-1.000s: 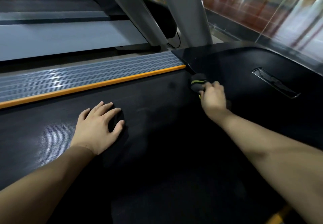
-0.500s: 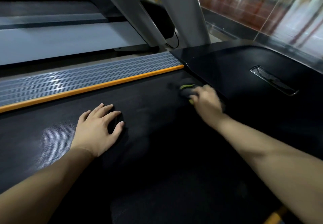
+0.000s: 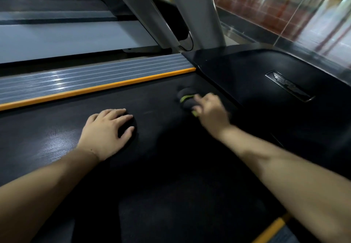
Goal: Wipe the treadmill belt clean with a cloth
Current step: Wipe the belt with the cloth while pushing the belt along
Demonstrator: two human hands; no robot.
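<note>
Two hands on black textured treadmill belt (image 3: 171,166): left hand (image 3: 106,130) flat, fingers released, bracing; right hand (image 3: 210,109) grasping dark green-edged cloth (image 3: 187,98) near belt's front. Step: wiping. Next, probably: sweep my cloth across unwiped belt.

Black treadmill belt (image 3: 171,166) bears a dark cloth (image 3: 187,98) and both hands

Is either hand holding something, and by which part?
The right hand grips a dark cloth at its near end; the left hand holds nothing.
</note>
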